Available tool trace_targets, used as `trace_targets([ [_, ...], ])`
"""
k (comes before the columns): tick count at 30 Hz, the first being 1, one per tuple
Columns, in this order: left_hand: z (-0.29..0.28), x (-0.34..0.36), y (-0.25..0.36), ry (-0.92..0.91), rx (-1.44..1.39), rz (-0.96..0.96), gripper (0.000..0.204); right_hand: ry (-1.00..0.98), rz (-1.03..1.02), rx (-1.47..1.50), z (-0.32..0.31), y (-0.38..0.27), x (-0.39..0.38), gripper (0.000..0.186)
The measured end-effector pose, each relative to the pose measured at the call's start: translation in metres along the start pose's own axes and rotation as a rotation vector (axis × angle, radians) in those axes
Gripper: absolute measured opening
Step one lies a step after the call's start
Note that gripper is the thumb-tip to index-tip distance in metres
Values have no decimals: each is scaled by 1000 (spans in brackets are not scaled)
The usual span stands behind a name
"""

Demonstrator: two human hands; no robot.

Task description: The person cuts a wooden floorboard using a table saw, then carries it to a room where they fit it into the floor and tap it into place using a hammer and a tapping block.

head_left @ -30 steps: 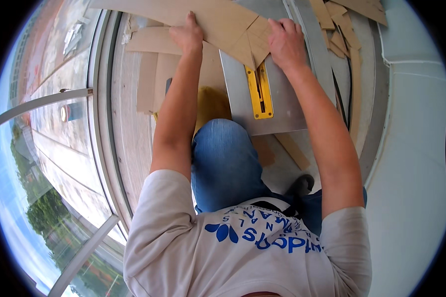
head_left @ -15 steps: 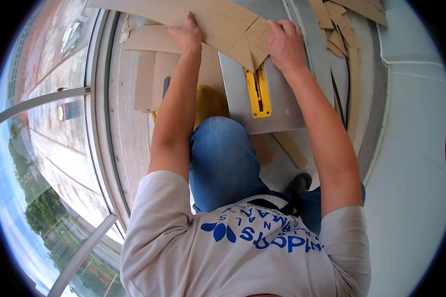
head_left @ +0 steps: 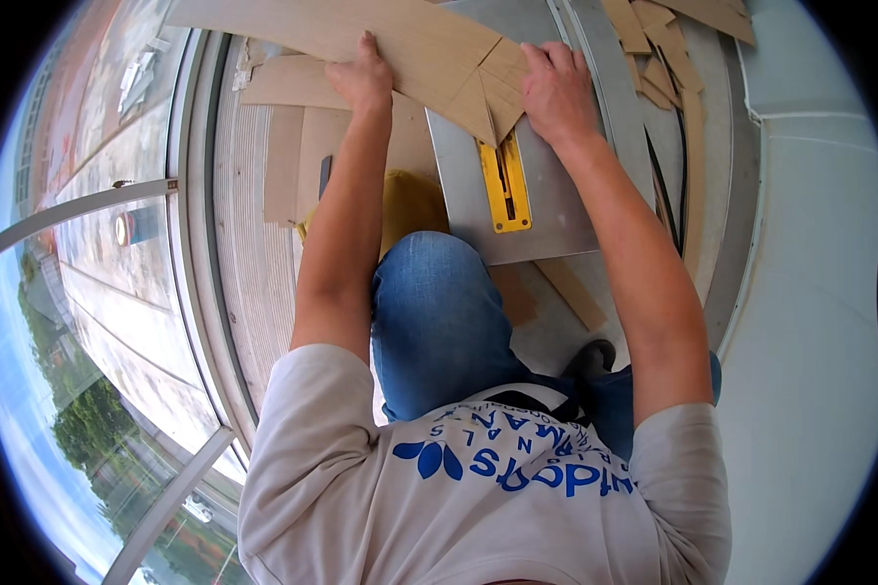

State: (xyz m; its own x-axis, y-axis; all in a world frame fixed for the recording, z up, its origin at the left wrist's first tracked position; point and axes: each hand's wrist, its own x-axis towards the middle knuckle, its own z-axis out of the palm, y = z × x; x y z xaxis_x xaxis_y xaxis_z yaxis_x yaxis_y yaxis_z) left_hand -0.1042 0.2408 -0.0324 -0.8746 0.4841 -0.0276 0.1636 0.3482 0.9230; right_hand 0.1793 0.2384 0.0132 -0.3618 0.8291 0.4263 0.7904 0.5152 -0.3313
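A tan thin board (head_left: 429, 58) with pencil lines lies across the metal table saw top (head_left: 566, 210), over the far end of its yellow blade insert (head_left: 520, 195); a narrow slit shows in the board there. My left hand (head_left: 363, 76) grips the board's near edge, thumb on top, left of the saw. My right hand (head_left: 558, 90) presses and grips its right end with curled fingers. My denim-covered knee (head_left: 429, 302) is just below the saw, beside a yellow object (head_left: 410, 205) that is partly hidden.
Several board offcuts (head_left: 663, 54) lie at the upper right beside long dark strips (head_left: 661, 180). More tan sheets (head_left: 288, 166) lie left of the saw. A framed window (head_left: 185, 292) runs along the left, a white wall (head_left: 810, 312) along the right. A narrow offcut (head_left: 566, 292) is under the saw.
Both hands and the board have shifted slightly toward me and to the left across the saw top. The grips look the same.
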Motion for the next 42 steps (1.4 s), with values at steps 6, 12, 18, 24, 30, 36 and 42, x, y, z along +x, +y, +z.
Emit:
trace_targets([
  [6,-4,5,-11,-13,-36,35,78,0,-2,1,-1,-4,-2,41],
  [12,-4,-13,-1,-2,-60,37,73,-25,17,-13,-5,-1,-8,40],
  [18,-14,-18,-2,33,-156,70,53,-36,13,-4,-9,-9,-12,40],
  [24,-22,-25,10,-35,-69,33,60,8,0,-2,-6,-7,-15,37],
  [30,-23,-35,10,-36,-143,6,65,-36,4,-21,-9,-6,-21,38],
  [36,-28,-45,14,-30,-169,42,57,-52,8,-17,-14,-7,-28,38],
  [42,-33,-56,24,-33,-161,69,53,-59,26,-12,-16,-8,-29,38],
])
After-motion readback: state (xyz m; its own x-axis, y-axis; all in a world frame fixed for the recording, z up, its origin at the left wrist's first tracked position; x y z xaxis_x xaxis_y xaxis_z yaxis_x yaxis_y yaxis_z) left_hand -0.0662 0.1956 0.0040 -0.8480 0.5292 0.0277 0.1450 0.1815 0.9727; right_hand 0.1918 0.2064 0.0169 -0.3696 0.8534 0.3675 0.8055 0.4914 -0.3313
